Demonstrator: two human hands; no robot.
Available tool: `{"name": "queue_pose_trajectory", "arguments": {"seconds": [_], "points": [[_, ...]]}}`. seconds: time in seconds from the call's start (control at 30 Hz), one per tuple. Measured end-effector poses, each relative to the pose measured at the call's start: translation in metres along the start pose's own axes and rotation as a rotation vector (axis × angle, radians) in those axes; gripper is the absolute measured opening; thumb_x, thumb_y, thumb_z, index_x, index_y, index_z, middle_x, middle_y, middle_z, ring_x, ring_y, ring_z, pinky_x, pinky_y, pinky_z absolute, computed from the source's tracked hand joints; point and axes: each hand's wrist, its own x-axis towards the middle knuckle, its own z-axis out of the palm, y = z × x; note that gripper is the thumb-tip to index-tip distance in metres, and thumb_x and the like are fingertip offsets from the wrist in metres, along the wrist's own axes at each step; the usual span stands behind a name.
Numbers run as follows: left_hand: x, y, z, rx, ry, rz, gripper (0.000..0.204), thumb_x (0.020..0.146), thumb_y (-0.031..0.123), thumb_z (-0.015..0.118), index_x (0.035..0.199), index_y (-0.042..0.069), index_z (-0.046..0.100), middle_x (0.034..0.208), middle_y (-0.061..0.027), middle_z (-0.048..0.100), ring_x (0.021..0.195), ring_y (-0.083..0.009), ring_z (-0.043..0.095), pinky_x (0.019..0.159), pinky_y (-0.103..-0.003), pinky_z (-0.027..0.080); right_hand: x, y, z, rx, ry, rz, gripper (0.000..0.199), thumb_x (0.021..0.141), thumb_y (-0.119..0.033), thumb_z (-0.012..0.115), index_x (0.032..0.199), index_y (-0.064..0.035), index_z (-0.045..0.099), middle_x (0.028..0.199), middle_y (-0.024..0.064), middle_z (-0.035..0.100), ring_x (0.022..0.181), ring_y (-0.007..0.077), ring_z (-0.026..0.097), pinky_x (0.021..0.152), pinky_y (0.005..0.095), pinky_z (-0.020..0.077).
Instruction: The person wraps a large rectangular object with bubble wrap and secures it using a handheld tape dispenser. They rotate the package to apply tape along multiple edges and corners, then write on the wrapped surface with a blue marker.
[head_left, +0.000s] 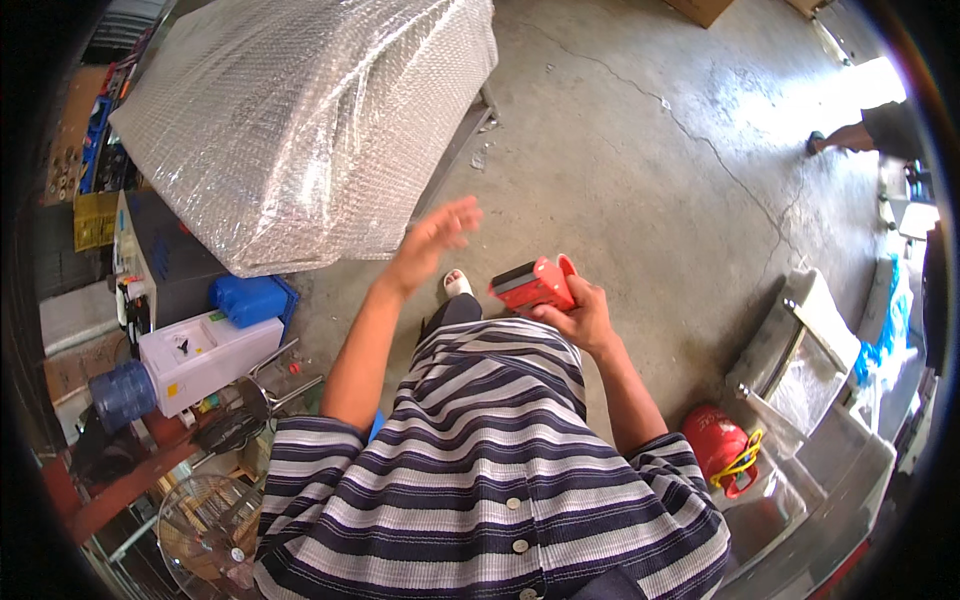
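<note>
Shirt: striped shirt [480,470], nearest, below both hands.
Right hand [585,318]: fingers closed around red tape dispenser [535,283], kept at waist height.
Left hand [435,240]: spread, empty, raised towards bubble-wrapped bundle [310,110].
Floor: cracked concrete floor [640,150] beyond.

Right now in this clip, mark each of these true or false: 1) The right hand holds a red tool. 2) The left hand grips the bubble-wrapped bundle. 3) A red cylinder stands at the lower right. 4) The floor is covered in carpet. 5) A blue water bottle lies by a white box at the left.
1) True: the right hand holds the red tool.
2) False: the left hand is open in the air, short of the bubble-wrapped bundle.
3) True: a red cylinder is there.
4) False: the floor is bare cracked concrete.
5) True: the blue water bottle lies beside the white box.
</note>
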Motion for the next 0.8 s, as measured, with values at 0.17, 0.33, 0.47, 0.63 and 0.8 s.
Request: {"name": "queue_pose_trajectory", "arguments": {"seconds": [0.17,0.33,0.47,0.63,0.8], "points": [[-0.067,0.002,0.028,-0.316,-0.215,0.004,0.055,0.098,0.028,0.072,0.143,0.001,0.055,0.130,-0.0121,0.066,0.121,-0.0184,0.061,0.105,-0.034,0.047,0.015,-0.039,0.008,-0.151,-0.105,-0.220,0.052,0.073,-0.046,0.088,0.081,-0.0024,0.061,0.072,0.0173,0.060,0.069,0.0382,0.061,0.064,0.0461,0.0498],[-0.103,0.004,-0.009,-0.185,0.032,0.100,0.018,0.097,0.006,0.071,0.113,-0.003,0.072,0.104,-0.0103,0.075,0.098,-0.0151,0.069,0.089,-0.027,0.054,0.034,-0.088,0.037,-0.371,-0.184,-0.299,0.056,0.072,-0.046,0.088,0.091,0.0014,0.065,0.073,0.0165,0.064,0.070,0.0377,0.065,0.065,0.0456,0.0535],[-0.140,0.006,-0.057,0.005,0.295,0.312,0.010,0.098,0.005,0.068,0.106,-0.001,0.072,0.100,-0.0107,0.074,0.092,-0.0150,0.069,0.085,-0.028,0.054,0.046,-0.163,0.077,-0.564,-0.236,-0.282,0.052,0.080,-0.046,0.083,0.090,0.0002,0.062,0.067,0.0133,0.065,0.063,0.0336,0.066,0.062,0.0425,0.0537],[-0.168,-0.026,-0.117,-0.211,0.668,0.614,0.011,0.100,0.005,0.064,0.107,-0.002,0.070,0.101,-0.0102,0.071,0.094,-0.0177,0.068,0.088,-0.032,0.055,0.059,-0.218,0.126,-0.797,-0.266,-0.326,0.044,0.090,-0.044,0.074,0.080,-0.0057,0.055,0.056,0.0086,0.061,0.052,0.0281,0.062,0.059,0.0397,0.0519],[-0.129,-0.030,-0.133,-0.369,0.894,0.712,0.011,0.100,0.002,0.063,0.107,-0.002,0.070,0.108,-0.0100,0.070,0.099,-0.0212,0.068,0.090,-0.033,0.055,0.069,-0.243,0.159,-0.884,-0.226,-0.337,0.043,0.092,-0.043,0.073,0.079,-0.0074,0.054,0.057,0.0081,0.062,0.049,0.0268,0.060,0.062,0.0376,0.0491]]}}
